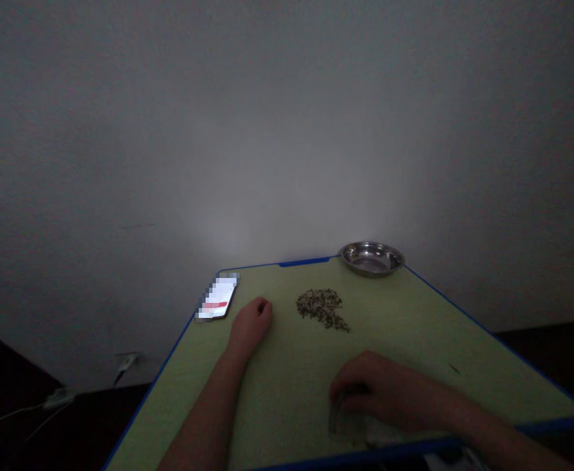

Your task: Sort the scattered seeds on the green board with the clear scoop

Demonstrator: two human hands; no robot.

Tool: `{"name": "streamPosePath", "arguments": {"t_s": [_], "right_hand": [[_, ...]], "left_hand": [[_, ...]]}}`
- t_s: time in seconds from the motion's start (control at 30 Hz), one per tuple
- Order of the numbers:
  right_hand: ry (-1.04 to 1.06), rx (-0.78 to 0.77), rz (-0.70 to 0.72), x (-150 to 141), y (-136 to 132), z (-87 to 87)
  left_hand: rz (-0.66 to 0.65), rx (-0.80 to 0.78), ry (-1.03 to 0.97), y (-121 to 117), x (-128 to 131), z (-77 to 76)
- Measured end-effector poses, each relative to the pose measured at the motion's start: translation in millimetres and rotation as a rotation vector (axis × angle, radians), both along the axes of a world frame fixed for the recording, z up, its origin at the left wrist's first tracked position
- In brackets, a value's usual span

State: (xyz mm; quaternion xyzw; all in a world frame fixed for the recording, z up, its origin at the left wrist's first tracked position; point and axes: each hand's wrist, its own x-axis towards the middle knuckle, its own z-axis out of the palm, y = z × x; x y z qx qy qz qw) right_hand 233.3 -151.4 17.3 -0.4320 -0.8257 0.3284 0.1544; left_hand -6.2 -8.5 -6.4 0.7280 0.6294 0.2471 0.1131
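Note:
My left hand (252,325) rests on the table as a loose fist, between a phone and a small pile of dark, speckled grains (320,306). Nothing shows in its curled fingers. Close to the table's front edge, my right hand (382,389) has its fingers curled down over a see-through container (340,422). The container is dim and blurred, partly hidden by the hand, so its exact kind and contents are unclear. The pile lies loose on the tabletop, beyond my right hand and apart from both hands.
A shiny metal bowl (372,260) stands at the table's far right corner. The lit phone (219,297) lies along the left edge. The pale green table (287,392) has a blue rim and stands against a grey wall (287,131). Cables (56,399) run on the left.

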Motion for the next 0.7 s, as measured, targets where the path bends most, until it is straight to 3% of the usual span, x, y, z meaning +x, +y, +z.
{"name": "streamPosePath", "arguments": {"t_s": [0.7], "right_hand": [[0.005, -0.009, -0.005, -0.5, 1.6, -3.5]], "left_hand": [[0.034, 0.005, 0.033, -5.0, 3.5, 1.1]]}}
